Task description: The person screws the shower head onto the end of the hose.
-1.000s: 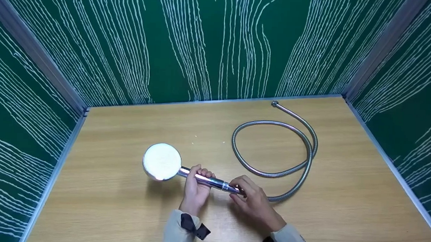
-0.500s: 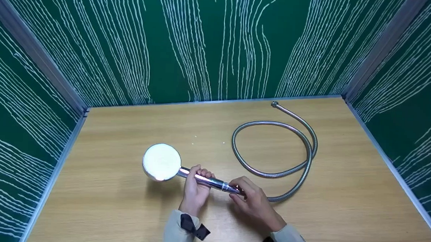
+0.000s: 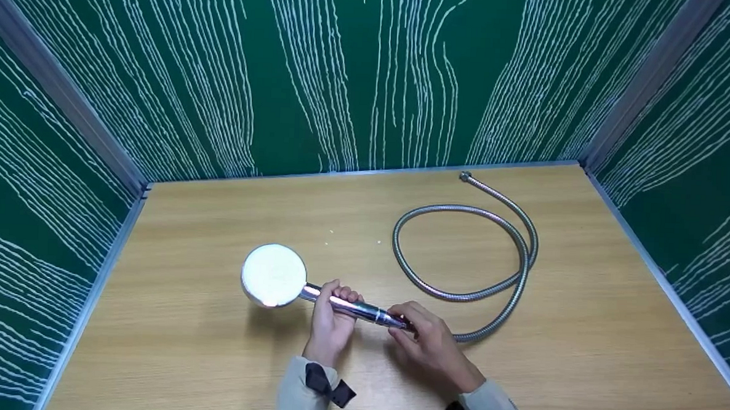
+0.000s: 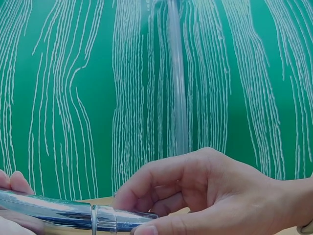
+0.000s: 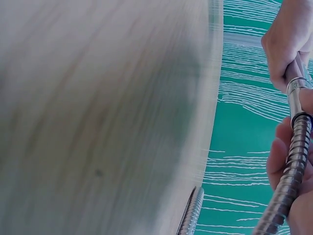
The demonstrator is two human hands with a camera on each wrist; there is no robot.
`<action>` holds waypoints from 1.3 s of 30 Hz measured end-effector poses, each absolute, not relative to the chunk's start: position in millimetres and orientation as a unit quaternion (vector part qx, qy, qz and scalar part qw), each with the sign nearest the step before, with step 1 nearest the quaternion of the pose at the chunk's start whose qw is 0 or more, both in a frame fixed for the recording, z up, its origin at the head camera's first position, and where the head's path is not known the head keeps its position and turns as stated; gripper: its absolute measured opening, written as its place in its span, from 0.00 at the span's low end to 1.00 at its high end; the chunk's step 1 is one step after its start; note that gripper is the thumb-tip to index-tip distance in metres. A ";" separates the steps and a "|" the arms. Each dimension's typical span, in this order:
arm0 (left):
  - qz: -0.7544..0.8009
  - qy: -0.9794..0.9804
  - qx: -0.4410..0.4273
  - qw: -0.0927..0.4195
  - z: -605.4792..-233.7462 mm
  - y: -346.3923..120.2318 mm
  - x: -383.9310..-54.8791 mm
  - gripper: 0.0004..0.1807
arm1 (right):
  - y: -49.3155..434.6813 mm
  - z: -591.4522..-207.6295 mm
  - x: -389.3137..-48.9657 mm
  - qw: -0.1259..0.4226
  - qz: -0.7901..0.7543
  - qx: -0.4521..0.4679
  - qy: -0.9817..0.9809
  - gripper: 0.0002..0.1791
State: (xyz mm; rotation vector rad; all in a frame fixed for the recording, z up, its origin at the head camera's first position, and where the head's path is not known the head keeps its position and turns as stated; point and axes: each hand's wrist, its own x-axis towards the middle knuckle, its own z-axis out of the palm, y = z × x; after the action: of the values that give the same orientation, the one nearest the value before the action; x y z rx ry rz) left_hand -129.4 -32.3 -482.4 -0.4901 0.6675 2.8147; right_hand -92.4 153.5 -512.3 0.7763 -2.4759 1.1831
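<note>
A chrome hand shower (image 3: 274,275) with a round, bright white face hangs over the table, its face turned up. My left hand (image 3: 330,330) grips its handle (image 3: 365,310), thumb across the top and fingers wrapped round from below. At the handle's lower end, my right hand (image 3: 434,340) pinches the tapered metal connector (image 4: 131,218) of a shower hose (image 3: 526,261) between thumb and fingers. In the right wrist view the ribbed hose (image 5: 293,171) runs out of that connector, which sits in line with the handle. Whether its thread is tight cannot be seen.
The hose lies in a loose loop on the right of the wooden table (image 3: 180,345), its free end nut (image 3: 465,176) near the back edge. A few tiny white specks (image 3: 326,243) lie mid-table. Green panels (image 3: 370,76) with white wavy lines enclose the back and sides.
</note>
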 end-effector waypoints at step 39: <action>0.956 0.220 -0.164 0.104 -483.0 -31.8 -129.3 0.19 | 153.5 -516.4 -94.3 0.187 0.420 0.286 -0.841 0.18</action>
State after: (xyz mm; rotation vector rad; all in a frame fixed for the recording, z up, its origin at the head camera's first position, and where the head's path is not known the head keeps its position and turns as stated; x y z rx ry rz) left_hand -129.3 -31.8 -483.0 -0.4834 0.6497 2.8192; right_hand -94.3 153.5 -516.4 0.8062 -2.3661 1.1818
